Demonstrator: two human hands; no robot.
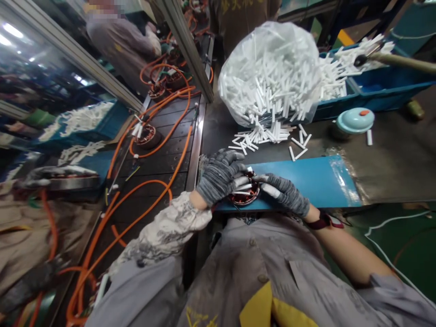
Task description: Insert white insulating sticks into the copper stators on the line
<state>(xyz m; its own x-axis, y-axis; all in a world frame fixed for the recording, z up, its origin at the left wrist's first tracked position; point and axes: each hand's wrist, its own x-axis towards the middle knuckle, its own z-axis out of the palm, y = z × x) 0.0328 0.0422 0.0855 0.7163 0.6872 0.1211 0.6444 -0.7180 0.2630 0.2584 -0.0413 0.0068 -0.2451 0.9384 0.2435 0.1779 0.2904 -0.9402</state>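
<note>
Grey shirt [235, 268] nearest; fingers [271, 190] of gloved left hand [220, 176] and right hand [288, 194] bent at copper-wound ring [245, 198] (pinching or not, cannot tell), ring on blue board [306, 178], white tubes [260, 135] and plastic bag [281, 35] beyond on dark surface [391, 170], slatted track [170, 156] and co-worker [117, 50] leftward.

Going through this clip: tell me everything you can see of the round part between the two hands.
The round part shows glossy red-brown windings, apparently coated copper wire, inside a thin pale rim. It sits face up on the blue board, toward the board's left end. White tubes lie across it. The left hand's fingers reach over its left side; the right hand's fingertips are at its right edge. The hands partly hide its outline.
</note>
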